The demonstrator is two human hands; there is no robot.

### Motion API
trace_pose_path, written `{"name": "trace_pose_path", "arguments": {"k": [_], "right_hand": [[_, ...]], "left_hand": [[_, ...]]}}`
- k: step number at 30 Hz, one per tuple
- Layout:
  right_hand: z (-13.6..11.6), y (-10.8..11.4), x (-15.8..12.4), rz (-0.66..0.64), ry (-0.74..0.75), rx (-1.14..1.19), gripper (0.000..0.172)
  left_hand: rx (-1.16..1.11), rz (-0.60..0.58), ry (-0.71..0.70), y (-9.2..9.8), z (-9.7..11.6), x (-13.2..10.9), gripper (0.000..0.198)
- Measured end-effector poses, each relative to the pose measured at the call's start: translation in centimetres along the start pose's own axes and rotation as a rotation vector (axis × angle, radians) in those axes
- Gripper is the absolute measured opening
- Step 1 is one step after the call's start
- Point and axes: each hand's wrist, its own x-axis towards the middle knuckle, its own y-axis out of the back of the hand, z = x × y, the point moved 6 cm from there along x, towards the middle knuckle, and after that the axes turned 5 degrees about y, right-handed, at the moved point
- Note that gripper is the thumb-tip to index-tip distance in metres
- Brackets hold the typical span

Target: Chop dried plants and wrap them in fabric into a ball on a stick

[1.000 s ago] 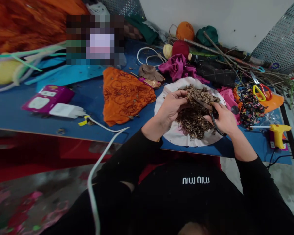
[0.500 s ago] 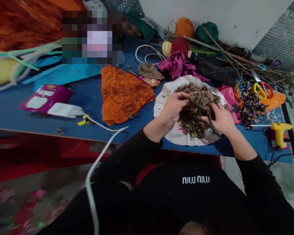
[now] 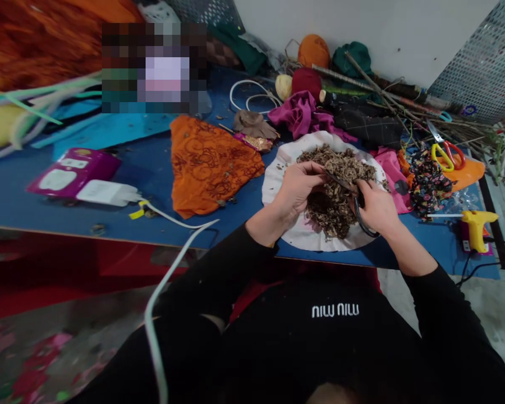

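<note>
– What does the right hand point(image 3: 377, 206) have?
– Scissors point(image 3: 340, 181), gripped at the black handles, blades toward the left hand point(image 3: 297, 185).
– And that left hand?
– Fingertips by the blade tips; I can't tell if they pinch anything.
– Where's the brown dried material point(image 3: 334, 219)?
– Heaped under the 2 hands on a white cloth point(image 3: 273, 182), on the blue table point(image 3: 147, 163). An orange cloth point(image 3: 214, 168) lies left of it.

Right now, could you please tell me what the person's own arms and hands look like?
The black fabric left sleeve and matching black fabric right sleeve both stop short of the ungloved left hand and ungloved right hand. White lettering marks the black fabric top.
</note>
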Motion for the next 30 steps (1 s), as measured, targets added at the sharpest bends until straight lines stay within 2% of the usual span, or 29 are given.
{"name": "trace_pose_path", "arguments": {"k": [7, 12, 16, 24, 30], "right_hand": [[-0.08, -0.47, 0.19, -0.07, -0.004, 0.031, 0.053], [0.08, -0.48, 0.04, -0.036, -0.02, 0.001, 0.051], [-0.19, -0.41, 0.17, 0.028, -0.003, -0.026, 0.054], [-0.24, -1.03, 0.44, -0.06, -0.023, -0.047, 0.048], [-0.13, -0.76, 0.2, -0.041, -0.028, -0.04, 0.047]], "left_hand": [[-0.017, 0.046, 0.005, 0.39, 0.41, 0.18, 0.019], [-0.004, 0.056, 0.017, 0.3, 0.37, 0.07, 0.02], [0.021, 0.012, 0.002, -0.05, 0.05, 0.01, 0.022], [0.011, 0.068, -0.001, 0.49, 0.25, 0.33, 0.021], [-0.014, 0.091, 0.031, 0.56, 0.24, 0.19, 0.019]]}}
